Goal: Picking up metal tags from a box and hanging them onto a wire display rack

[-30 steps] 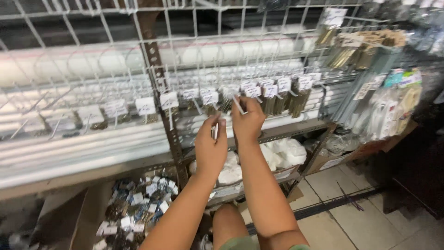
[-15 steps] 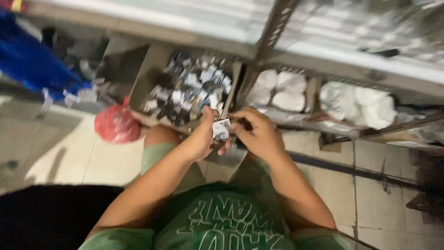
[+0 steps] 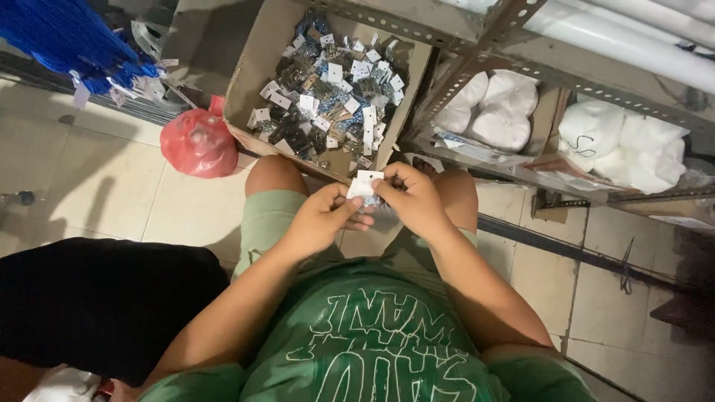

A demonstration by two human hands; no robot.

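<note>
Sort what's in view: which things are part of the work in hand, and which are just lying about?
In hand:
left hand
right hand
small white card packet, held by both
box of packets

Lying about:
red bag
white bundles
blue bundle

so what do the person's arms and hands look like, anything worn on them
Both arms are bare from the short green sleeves down. The left hand and right hand wear no gloves, and no rings, watch or bracelet show. The green shirt carries pale block print on the chest.
</note>
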